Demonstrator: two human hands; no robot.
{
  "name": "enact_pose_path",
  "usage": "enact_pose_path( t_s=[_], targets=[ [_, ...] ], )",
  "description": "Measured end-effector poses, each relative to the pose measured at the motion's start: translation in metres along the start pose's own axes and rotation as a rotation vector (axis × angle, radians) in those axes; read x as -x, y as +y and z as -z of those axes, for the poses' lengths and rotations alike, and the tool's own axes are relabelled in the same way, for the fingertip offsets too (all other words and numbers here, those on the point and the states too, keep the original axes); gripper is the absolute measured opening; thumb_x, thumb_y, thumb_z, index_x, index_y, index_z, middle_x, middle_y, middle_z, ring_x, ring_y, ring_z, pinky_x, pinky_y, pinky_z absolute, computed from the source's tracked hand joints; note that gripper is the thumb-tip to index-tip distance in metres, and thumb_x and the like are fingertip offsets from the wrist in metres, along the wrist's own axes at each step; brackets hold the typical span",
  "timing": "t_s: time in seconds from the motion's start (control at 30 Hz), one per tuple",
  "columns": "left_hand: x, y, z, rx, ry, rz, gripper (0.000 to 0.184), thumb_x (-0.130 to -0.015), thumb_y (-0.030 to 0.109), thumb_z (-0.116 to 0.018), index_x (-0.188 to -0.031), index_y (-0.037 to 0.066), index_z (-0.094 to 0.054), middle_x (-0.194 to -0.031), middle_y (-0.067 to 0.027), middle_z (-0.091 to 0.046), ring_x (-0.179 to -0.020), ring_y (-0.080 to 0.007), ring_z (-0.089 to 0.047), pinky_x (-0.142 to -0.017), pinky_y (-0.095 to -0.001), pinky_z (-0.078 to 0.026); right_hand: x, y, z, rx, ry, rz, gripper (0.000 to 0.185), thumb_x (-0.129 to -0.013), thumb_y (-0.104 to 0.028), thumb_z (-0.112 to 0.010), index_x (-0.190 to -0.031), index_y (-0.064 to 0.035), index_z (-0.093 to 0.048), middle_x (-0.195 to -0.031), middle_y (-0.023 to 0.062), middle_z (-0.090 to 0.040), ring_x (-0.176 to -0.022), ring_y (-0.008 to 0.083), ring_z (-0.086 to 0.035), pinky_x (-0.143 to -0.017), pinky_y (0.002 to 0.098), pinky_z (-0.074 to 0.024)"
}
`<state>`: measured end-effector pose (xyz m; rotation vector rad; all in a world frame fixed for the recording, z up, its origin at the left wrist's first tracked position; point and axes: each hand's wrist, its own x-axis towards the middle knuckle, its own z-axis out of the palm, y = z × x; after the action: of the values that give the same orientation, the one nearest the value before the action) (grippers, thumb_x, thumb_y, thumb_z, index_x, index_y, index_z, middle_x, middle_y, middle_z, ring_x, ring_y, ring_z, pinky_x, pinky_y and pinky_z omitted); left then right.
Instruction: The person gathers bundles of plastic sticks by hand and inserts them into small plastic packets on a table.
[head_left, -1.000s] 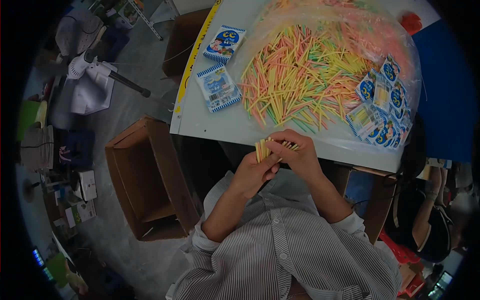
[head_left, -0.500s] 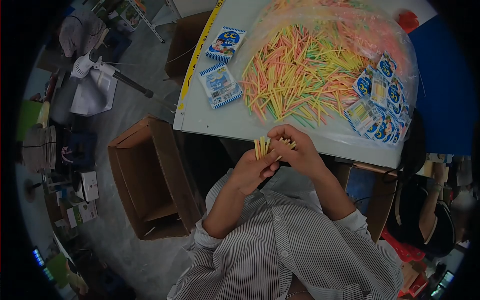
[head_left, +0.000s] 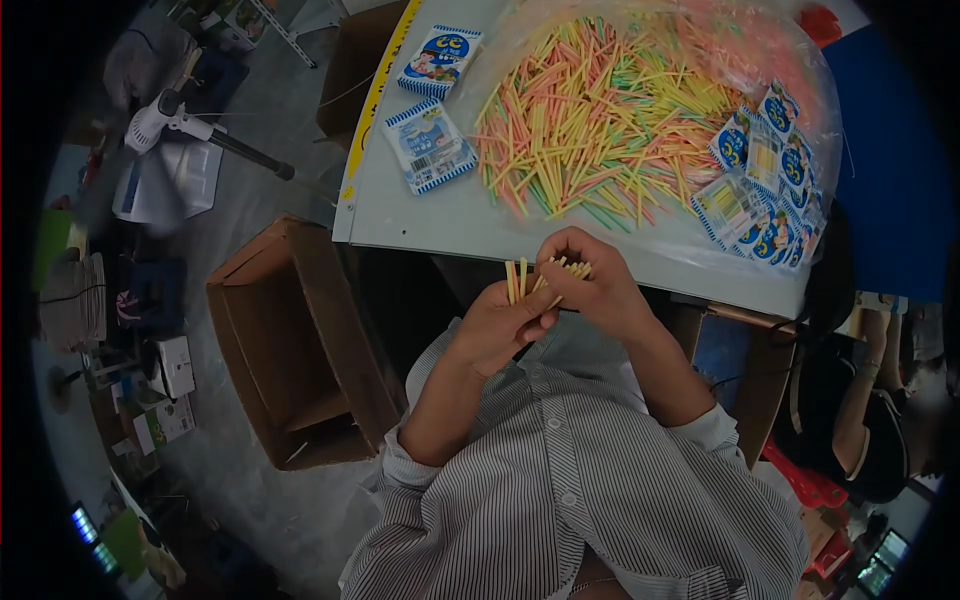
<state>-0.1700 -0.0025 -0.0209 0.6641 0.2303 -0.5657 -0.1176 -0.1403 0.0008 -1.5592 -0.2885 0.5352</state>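
Observation:
Both my hands are together in front of my striped shirt, just off the table's near edge. A few thin yellow and pink candy sticks [head_left: 516, 279] stand up from my left hand [head_left: 495, 328], whose fingers are closed around them. My right hand [head_left: 598, 283] pinches a small bundle of pale yellow sticks [head_left: 576, 268], ends outward, touching the left fingers. Beyond them, a large heap of pastel candy sticks [head_left: 590, 130] lies on a clear plastic bag [head_left: 470, 100] on the table.
Two blue-and-white packets, one printed [head_left: 440, 60] and one with a barcode [head_left: 430, 145], lie at the table's left. Several more packets [head_left: 770, 190] pile at the right. An open cardboard box [head_left: 290, 350] stands on the floor at left, near a fan [head_left: 155, 125]. Another person's arm [head_left: 858, 400] shows at right.
Fewer sticks stand up from my left hand, and the bundle in my right hand looks fuller. The view has shifted slightly, so the table sits higher in it.

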Motion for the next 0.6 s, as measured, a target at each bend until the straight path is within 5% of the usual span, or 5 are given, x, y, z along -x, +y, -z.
enact_pose_path(
  t_s=[0.6],
  targets=[
    [-0.009, 0.001, 0.009, -0.100, -0.042, 0.081, 0.020, -0.085, 0.021, -0.045, -0.085, 0.002, -0.051, -0.072, -0.0032, -0.050, -0.057, -0.0051, -0.045, -0.048, -0.0155, -0.036, -0.015, -0.004, 0.001, 0.016, -0.136, -0.126, 0.010, -0.076, -0.009, -0.054, -0.083, -0.0014, -0.053, -0.073, 0.0009, -0.054, -0.063, 0.0049, -0.050, -0.052, 0.0176, -0.0410]
  ],
)
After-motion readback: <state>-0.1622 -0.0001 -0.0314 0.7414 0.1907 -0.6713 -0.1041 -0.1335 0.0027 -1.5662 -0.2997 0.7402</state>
